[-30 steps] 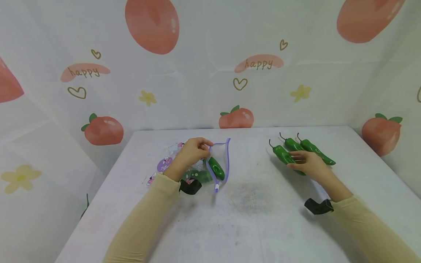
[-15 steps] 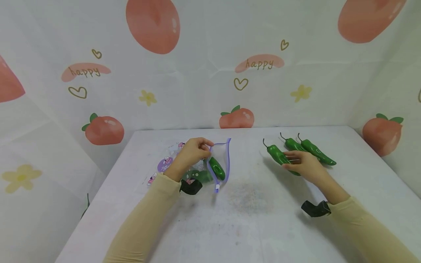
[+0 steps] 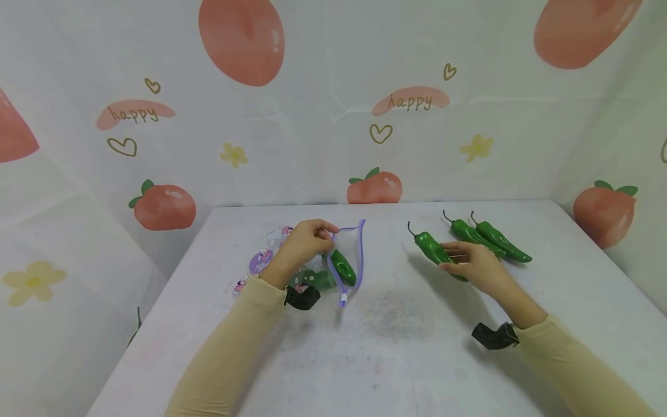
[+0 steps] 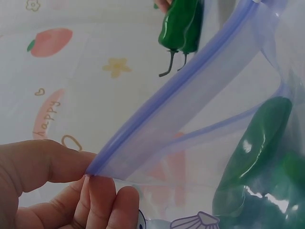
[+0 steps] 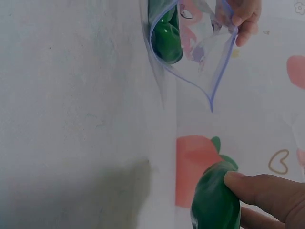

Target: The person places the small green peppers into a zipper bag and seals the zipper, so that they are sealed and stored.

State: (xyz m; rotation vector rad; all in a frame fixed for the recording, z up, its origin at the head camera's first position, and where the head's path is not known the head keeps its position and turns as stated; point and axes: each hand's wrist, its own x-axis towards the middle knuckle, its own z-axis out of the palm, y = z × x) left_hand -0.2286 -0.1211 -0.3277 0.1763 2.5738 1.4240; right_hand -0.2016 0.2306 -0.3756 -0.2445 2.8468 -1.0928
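Note:
My left hand [image 3: 308,238] pinches the purple rim of a clear zip bag [image 4: 143,119] between thumb and fingers, and the bag's mouth gapes toward the right. Inside the bag lie green peppers [image 3: 343,267], some seen only through the printed plastic. My right hand [image 3: 476,265] grips another green pepper [image 3: 431,248] by its lower part, above the table, with the stem pointing up and left. In the right wrist view, the thumb presses on this pepper [image 5: 217,198]. Behind the right hand, two more green peppers [image 3: 501,240] lie side by side on the table.
The white table [image 3: 365,359] ends at a cloth backdrop [image 3: 312,127] printed with fruit, hearts and flowers. A dark stem-like thing [image 3: 136,325] shows beyond the table's left edge. A black strap piece [image 3: 495,336] sits at the right wrist.
My right hand has lifted its pepper away from the two lying ones and moved it left, toward the bag. My left hand and the bag have stayed in place.

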